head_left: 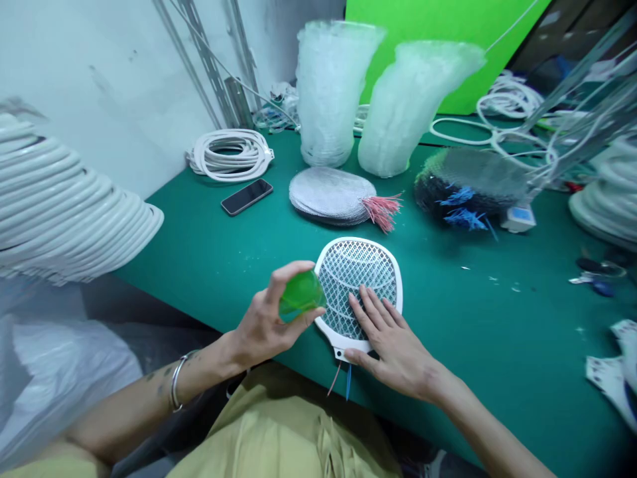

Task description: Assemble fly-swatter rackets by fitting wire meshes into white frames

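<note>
A white racket-shaped frame with metal mesh (pixel 334 299), like a mosquito swatter head, lies flat on the green table near its front edge. One red and one blue wire stick out at its narrow end. My left hand (pixel 269 312) grips a round, translucent green object (pixel 301 296) at the frame's left rim; its exact kind is unclear. On the mesh and lower right rim, my right hand (pixel 385 335) rests flat with its fingers spread, holding nothing.
Behind the frame lie a mesh stack with red wires (pixel 333 192), another with blue wires (pixel 468 179) and a phone (pixel 247 196). Two tall translucent stacks (pixel 331 93) stand at the back. White frames (pixel 64 206) are piled at left; a white frame pile (pixel 231 155) lies back left.
</note>
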`<state>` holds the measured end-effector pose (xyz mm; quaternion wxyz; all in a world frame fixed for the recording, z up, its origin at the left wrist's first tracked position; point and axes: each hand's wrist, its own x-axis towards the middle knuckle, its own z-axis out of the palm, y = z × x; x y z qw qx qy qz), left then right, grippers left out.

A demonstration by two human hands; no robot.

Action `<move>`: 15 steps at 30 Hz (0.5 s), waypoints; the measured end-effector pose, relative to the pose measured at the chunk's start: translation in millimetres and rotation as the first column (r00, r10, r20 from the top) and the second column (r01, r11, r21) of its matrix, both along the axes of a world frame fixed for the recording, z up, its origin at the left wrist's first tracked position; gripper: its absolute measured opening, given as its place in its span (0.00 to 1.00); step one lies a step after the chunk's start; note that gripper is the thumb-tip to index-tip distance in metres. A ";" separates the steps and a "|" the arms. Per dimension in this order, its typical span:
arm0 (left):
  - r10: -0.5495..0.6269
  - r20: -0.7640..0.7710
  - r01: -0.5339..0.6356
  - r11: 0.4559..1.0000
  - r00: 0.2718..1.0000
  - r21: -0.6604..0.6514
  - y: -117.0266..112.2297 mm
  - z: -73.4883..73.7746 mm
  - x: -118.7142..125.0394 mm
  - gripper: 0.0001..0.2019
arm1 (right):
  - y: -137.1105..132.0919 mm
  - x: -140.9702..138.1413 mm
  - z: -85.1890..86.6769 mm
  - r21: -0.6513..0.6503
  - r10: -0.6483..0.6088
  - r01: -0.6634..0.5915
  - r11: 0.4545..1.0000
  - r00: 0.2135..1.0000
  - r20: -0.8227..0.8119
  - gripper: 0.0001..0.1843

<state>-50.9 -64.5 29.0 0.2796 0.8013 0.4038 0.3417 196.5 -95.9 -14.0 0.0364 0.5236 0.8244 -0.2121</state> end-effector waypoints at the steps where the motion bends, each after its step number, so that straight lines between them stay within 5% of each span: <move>1: -0.004 0.013 0.004 1.000 1.000 0.014 1.4 -0.5 -0.5 0.31 | -0.1 -0.1 0.3 -0.007 -0.003 0.003 1.000 1.000 0.001 0.47; 5: -0.062 -0.111 0.056 0.997 0.992 -0.059 12.2 -4.4 -2.7 0.29 | -0.6 -1.2 2.2 -0.017 -0.017 0.017 1.000 1.000 0.010 0.46; 8: 0.033 0.023 -0.033 0.999 0.999 -0.002 28.1 -6.0 -2.7 0.31 | 0.0 -1.6 3.9 -0.020 -0.009 0.009 1.000 1.000 0.006 0.45; 12: -0.037 -0.038 0.035 0.998 0.999 -0.052 52.9 -8.5 2.5 0.28 | 1.1 -0.8 5.4 -0.031 -0.016 0.016 0.999 1.000 -0.001 0.45; 15: 0.018 0.037 -0.018 1.000 0.999 -0.017 70.5 -12.2 10.1 0.29 | 1.7 -0.7 6.9 -0.042 -0.017 0.017 0.999 1.000 -0.014 0.44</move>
